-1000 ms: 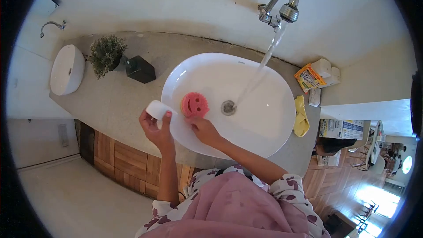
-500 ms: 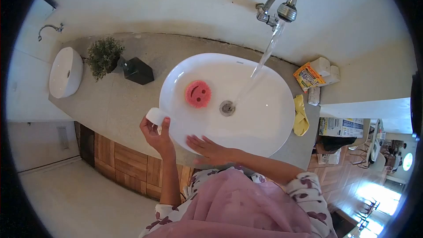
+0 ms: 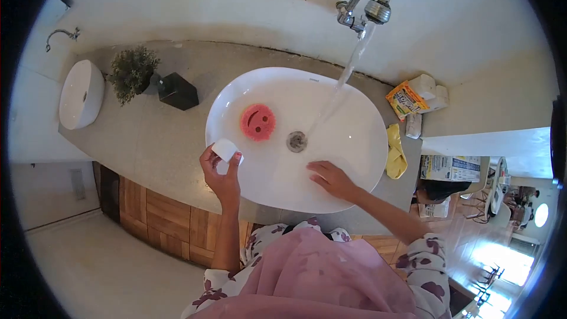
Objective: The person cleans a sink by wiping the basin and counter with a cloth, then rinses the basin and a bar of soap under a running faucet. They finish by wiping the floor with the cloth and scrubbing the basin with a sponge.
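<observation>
My left hand (image 3: 222,182) pinches a small white block (image 3: 227,150) at the left front rim of the white sink (image 3: 295,196). What the block is made of I cannot make out. Over the front inner wall of the same basin is my right hand (image 3: 334,182), its fingers stretched out and holding nothing. A round pink smiley-face sponge (image 3: 258,122) lies on the basin's left side, away from both hands. Water (image 3: 355,56) runs from the curved metal faucet (image 3: 377,10) towards the drain (image 3: 296,141).
On the grey counter (image 3: 159,150) to the left stand a dark bottle (image 3: 178,91), a potted plant (image 3: 133,74) and a second basin (image 3: 81,94). To the right lie a yellow cloth (image 3: 396,152), an orange packet (image 3: 406,100) and white packs (image 3: 434,95).
My left hand has moved right with the white block, to the sink's rim. My right hand has shifted right along the basin's front side. The view has moved slightly.
</observation>
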The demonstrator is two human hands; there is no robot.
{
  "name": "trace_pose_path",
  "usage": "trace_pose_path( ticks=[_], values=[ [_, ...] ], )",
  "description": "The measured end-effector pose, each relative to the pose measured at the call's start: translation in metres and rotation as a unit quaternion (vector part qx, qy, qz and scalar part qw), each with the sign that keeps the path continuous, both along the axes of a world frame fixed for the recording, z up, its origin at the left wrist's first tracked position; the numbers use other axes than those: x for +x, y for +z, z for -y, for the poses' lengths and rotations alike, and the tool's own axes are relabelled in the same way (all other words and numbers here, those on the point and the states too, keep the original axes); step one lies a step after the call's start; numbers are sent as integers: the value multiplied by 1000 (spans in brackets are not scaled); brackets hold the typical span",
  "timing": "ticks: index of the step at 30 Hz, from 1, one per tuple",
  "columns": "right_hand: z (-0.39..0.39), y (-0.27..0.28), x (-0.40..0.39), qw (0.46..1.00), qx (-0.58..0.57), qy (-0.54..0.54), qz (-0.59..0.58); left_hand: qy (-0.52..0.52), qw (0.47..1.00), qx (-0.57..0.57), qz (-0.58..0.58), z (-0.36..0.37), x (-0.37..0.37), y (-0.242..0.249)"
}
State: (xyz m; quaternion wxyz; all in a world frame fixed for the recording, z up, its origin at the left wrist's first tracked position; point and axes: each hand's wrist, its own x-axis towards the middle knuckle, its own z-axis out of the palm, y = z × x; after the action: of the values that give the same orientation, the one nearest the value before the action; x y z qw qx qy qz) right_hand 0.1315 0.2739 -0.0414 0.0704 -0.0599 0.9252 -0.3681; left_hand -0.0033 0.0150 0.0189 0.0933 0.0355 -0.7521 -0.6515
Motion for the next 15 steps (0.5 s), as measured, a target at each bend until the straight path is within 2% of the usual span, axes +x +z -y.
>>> trace_pose_path(
  ticks=[1, 2, 3, 4, 5, 7, 11, 13, 15],
  values=[
    [17, 5, -16, 992, -118, -48, 22, 13, 1000, 4, -9, 2, -1, 3],
    [32, -4, -31, 991, -121, -47, 21, 13, 1000, 1, -10, 6, -1, 4],
    [45, -18, -46, 945, -271, -155, 92, 19, 1000, 4, -15, 11, -2, 5],
    [54, -26, -59, 860, -411, -256, 158, 24, 999, 7, -22, 14, -3, 7],
    [60, -27, -72, 860, -414, -255, 157, 31, 999, -3, -18, 17, -3, 12],
    [69, -30, -95, 656, -638, -369, 160, 42, 999, 2, -21, 23, -2, 16],
    [94, -44, -119, 612, -665, -408, 132, 61, 998, 8, -23, 29, -1, 15],
    [115, -48, -127, 665, -616, -405, 123, 59, 998, 16, -24, 27, -1, 16],
    [143, -55, -120, 681, -644, -322, 133, 58, 998, 22, -24, 25, -1, 15]
  ],
)
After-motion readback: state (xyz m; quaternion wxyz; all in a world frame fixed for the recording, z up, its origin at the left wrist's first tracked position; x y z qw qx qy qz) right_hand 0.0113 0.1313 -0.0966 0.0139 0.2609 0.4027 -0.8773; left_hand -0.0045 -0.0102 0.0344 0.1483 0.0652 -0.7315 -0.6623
